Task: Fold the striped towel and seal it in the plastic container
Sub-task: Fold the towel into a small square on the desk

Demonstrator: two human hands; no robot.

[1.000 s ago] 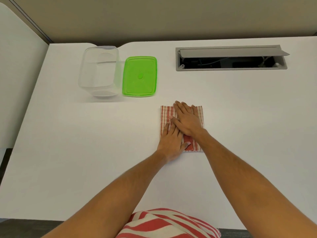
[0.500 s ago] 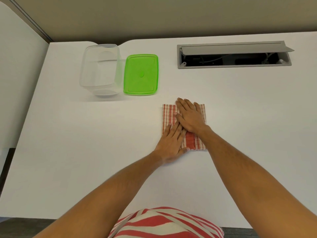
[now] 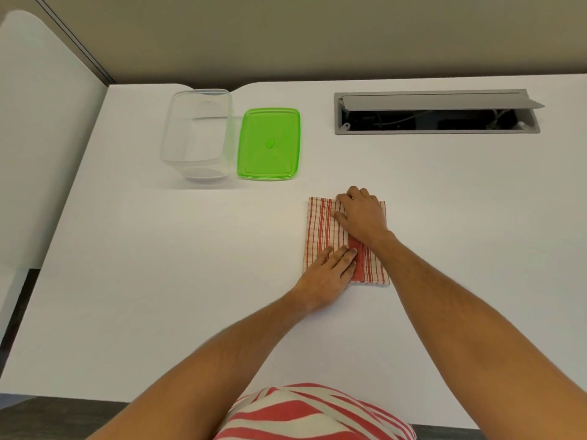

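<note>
The red-and-white striped towel [image 3: 321, 229] lies folded into a small rectangle in the middle of the white table. My right hand [image 3: 362, 215] rests on its far right part, fingers curled over the far edge. My left hand [image 3: 324, 279] lies flat on the near left corner, fingers together. The clear plastic container [image 3: 197, 134] stands uncovered at the far left. Its green lid [image 3: 269, 142] lies flat on the table just to the container's right.
A grey cable hatch [image 3: 436, 112] is set into the table at the far right, its flap raised. A white divider panel [image 3: 38, 147] stands along the left edge. Striped cloth [image 3: 311, 414] shows at the near table edge below me.
My right hand has slid toward the towel's far edge and its fingers have curled. My left hand has drawn back toward the near corner, so the two hands no longer overlap.
</note>
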